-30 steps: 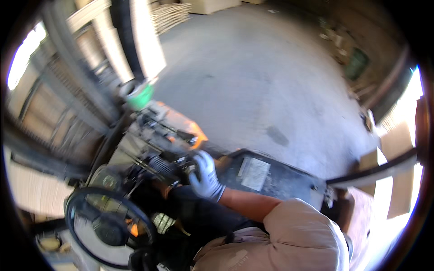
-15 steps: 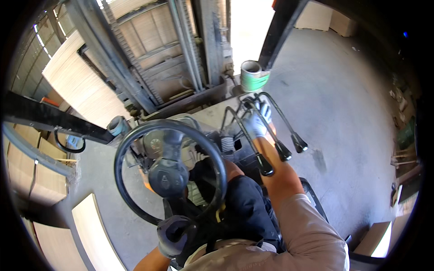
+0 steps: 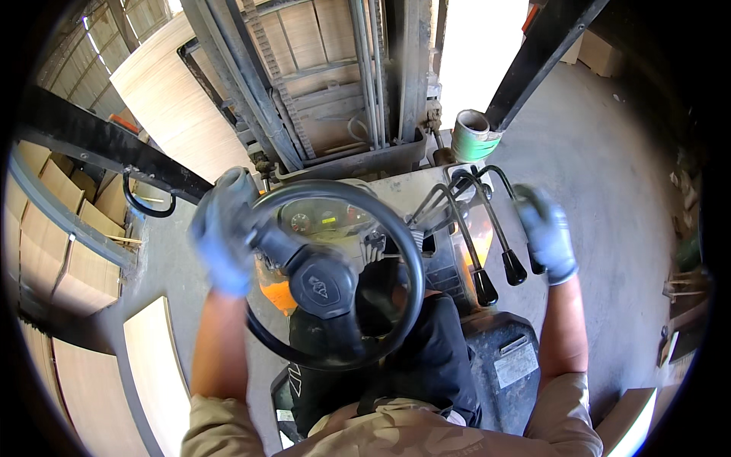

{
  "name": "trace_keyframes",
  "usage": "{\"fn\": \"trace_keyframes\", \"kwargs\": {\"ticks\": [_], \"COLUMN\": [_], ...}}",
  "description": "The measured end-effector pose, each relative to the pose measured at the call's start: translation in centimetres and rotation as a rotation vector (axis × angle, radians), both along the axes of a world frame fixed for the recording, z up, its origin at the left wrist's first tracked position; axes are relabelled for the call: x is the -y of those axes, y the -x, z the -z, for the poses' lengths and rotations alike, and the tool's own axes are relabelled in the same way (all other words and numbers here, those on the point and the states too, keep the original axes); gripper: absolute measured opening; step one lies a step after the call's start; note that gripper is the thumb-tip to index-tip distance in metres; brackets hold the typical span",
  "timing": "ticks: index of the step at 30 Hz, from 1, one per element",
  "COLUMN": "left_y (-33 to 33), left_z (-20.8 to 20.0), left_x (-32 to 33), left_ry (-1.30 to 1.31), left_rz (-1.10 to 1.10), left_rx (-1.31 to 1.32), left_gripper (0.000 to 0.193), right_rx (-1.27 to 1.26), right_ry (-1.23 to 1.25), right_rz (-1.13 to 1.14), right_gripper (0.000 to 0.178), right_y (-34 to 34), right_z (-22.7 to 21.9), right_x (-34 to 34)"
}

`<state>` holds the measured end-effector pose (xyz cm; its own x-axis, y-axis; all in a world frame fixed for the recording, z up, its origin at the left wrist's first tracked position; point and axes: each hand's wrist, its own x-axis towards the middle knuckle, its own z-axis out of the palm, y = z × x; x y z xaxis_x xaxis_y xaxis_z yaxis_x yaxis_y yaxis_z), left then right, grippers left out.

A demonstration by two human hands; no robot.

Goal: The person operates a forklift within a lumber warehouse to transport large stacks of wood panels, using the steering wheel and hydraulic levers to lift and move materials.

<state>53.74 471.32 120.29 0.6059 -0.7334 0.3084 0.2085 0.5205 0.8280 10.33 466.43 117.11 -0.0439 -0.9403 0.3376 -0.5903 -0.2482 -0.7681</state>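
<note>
Forklift operator's seat, both hands gloved. Key relation: right hand (image 3: 545, 232) against the three control levers (image 3: 487, 286). Levers rise at the right end of the beige cowl (image 3: 397, 187), bend over, and run long-axis back toward the operator, slanting a little rightward, black knobs at the near ends. Right hand sits at the outermost lever, overlapping its shaft in this view, with that knob partly showing at the palm's left edge. The other two levers lie to the left of the fingers, inner one farthest. Right fingers point forward and look bent; contact unclear, can't tell if they grasp the shaft or just pass over it.

Steering wheel (image 3: 320, 285) lies left of the levers, tilted toward the operator, between the two hands. Left hand (image 3: 222, 234) is the nearer one to it, over the upper-left rim; right hand is well apart from the wheel, with the levers between. Left hand badly blurred, so can't say whether its fingers are clenched on the rim or released.

Around: instrument panel (image 3: 327, 218) behind the upper rim, green-banded cylinder (image 3: 474, 139) at the cowl's front right corner, mast (image 3: 415, 76) ahead, black side cover (image 3: 509, 367) beside the right thigh.
</note>
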Motion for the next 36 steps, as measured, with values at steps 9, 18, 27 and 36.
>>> {"fn": "trace_keyframes", "kwargs": {"ticks": [9, 18, 27, 36], "left_y": [11.2, -10.1, 14.0, -7.3], "left_z": [10.1, 5.8, 5.2, 4.3], "left_x": [-9.7, -5.5, -4.2, -8.3], "left_ry": [0.267, -0.042, 0.089, -0.279], "left_rz": [0.363, -0.001, 0.464, 0.191], "left_rx": [0.904, 0.551, 1.067, 0.098], "left_gripper": [0.019, 0.017, 0.021, 0.016], "right_rx": [-0.676, -0.831, -0.775, -0.623], "right_ry": [-0.199, 0.154, 0.298, 0.031], "right_rz": [0.145, 0.132, -0.004, -0.074], "right_gripper": [0.040, 0.059, 0.071, 0.055], "right_y": [-8.2, -10.5, -9.4, -9.8], "right_z": [7.3, 9.2, 10.4, 10.0], "right_x": [-5.7, -7.0, -6.8, -8.4]}}
